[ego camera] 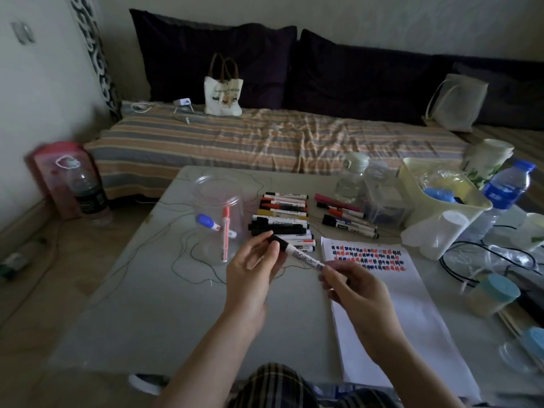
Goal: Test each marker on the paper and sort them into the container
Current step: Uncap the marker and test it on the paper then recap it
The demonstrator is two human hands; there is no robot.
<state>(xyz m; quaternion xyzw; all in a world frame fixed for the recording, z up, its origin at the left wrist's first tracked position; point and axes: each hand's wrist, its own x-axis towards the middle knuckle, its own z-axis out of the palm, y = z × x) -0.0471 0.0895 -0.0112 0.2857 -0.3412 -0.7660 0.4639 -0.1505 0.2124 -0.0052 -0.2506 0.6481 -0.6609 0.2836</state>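
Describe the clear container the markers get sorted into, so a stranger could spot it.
On the pale table, left of the heap of loose markers, stands a clear plastic tub. Unlike the yellow bin at the right, it holds only a red marker and a blue one.

Dim room, pale wall [35, 83]. Low daybed [265, 136] under striped cover, dark cushions [338, 72] along the back wall. Brownish floor [44, 275] at left, patterned curtain [97, 54] in corner.

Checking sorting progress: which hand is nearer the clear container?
Left. The left hand pinches the marker's black cap just right of the clear container; the right hand holds the marker's other end, farther right, over the paper.
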